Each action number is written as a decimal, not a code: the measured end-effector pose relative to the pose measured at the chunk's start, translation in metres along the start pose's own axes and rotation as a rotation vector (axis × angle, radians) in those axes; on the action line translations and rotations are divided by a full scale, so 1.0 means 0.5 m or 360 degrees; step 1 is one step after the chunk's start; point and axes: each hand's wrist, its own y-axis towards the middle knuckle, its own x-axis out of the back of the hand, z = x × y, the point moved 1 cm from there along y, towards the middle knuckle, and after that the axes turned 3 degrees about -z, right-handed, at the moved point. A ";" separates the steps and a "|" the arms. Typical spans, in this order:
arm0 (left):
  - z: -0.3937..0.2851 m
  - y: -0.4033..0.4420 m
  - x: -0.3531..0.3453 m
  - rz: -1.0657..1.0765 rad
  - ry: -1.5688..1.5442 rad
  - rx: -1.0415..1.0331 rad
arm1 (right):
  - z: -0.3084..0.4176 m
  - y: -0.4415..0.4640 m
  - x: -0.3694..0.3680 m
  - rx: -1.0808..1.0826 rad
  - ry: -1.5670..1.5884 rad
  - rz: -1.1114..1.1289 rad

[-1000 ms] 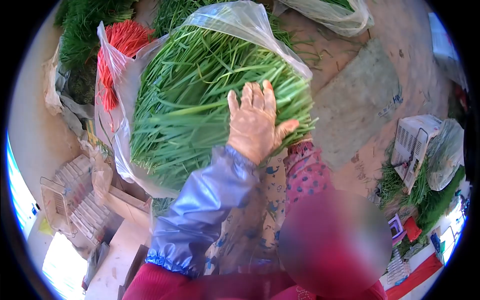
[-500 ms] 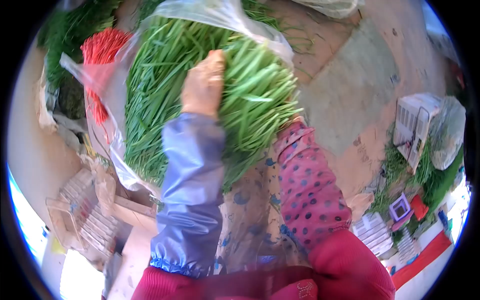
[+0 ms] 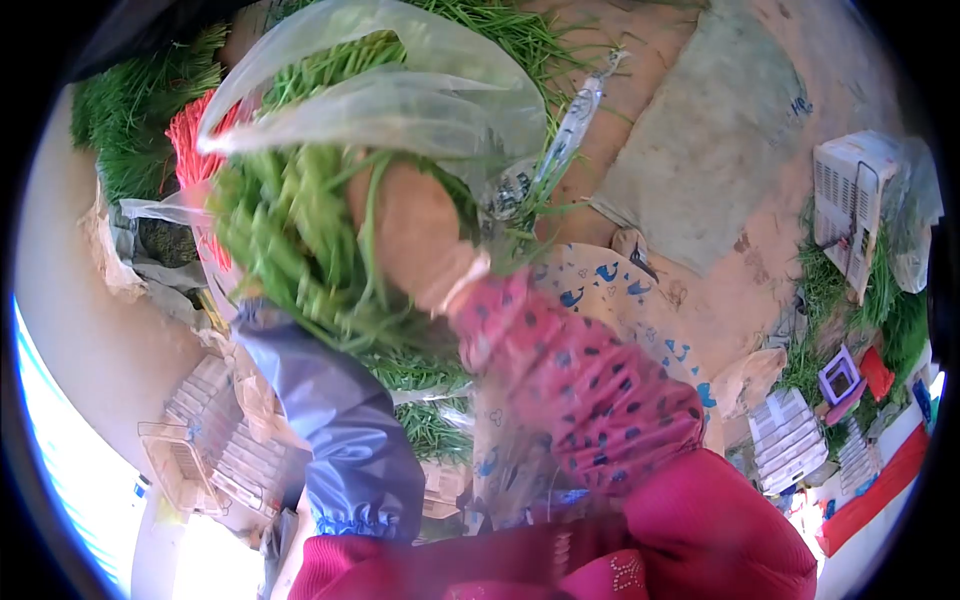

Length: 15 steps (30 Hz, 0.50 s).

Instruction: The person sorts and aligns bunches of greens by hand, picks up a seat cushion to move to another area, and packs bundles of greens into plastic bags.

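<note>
A thick bunch of chives [image 3: 300, 225], long flat green stalks, lies in the mouth of a clear plastic bag [image 3: 400, 110]. My right hand [image 3: 410, 225], below a pink dotted sleeve, is closed over the bunch's right side, with stalks across its fingers; it is blurred. From the left, my blue sleeve [image 3: 335, 400] reaches under the cut-end side of the bunch. My left hand is hidden behind the stalks, so its fingers do not show. More chives [image 3: 430, 425] show below the bunch, near my lap.
Red ties [image 3: 195, 140] hang left of the bag, beside a dark green heap [image 3: 140, 120]. A grey-green sheet [image 3: 705, 140] covers floor at right. Plastic crates [image 3: 790, 440] and a white basket [image 3: 850, 200] stand farther right. Another crate [image 3: 185, 465] is at lower left.
The bunch has moved left and turned. My right hand has swung up and left onto it, and my left hand has gone down and left behind it. The bag's film now hangs over the stalks.
</note>
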 end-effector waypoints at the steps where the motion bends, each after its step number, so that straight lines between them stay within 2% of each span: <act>1: 0.003 0.011 -0.003 -0.0023 0.0029 0.0005 | -0.022 0.030 -0.006 -0.0005 0.0101 -0.0077; 2: -0.003 0.011 -0.007 -0.0043 0.0051 0.0003 | -0.050 0.056 -0.024 0.0097 0.0055 -0.0050; 4: -0.039 -0.025 -0.002 -0.0050 0.0054 -0.0049 | -0.043 0.076 0.010 -0.0226 0.0151 0.0026; 8: -0.121 -0.199 0.046 0.0056 -0.0113 -0.0207 | -0.034 0.060 -0.004 -0.0511 0.0150 -0.0014; 10: -0.121 -0.265 0.035 0.0091 0.0397 -0.0517 | -0.039 0.050 -0.034 -0.0358 0.0072 -0.0327; 11: -0.116 -0.294 0.001 0.0297 0.0782 -0.0934 | -0.036 0.049 -0.037 -0.0376 -0.0071 -0.0203; 12: -0.091 -0.312 -0.021 0.0377 0.1046 -0.1093 | -0.021 0.055 -0.019 -0.0373 -0.0066 -0.0195; 13: -0.065 -0.329 -0.044 0.0442 0.1289 -0.1271 | 0.001 0.069 0.012 -0.0578 0.0007 0.0084; 14: -0.019 -0.330 -0.058 0.0384 0.1405 -0.1196 | 0.012 0.076 0.028 -0.0781 0.0075 0.0358; 15: -0.001 -0.330 -0.092 0.0151 0.1449 -0.1156 | 0.008 0.078 0.027 -0.0774 0.0061 0.0350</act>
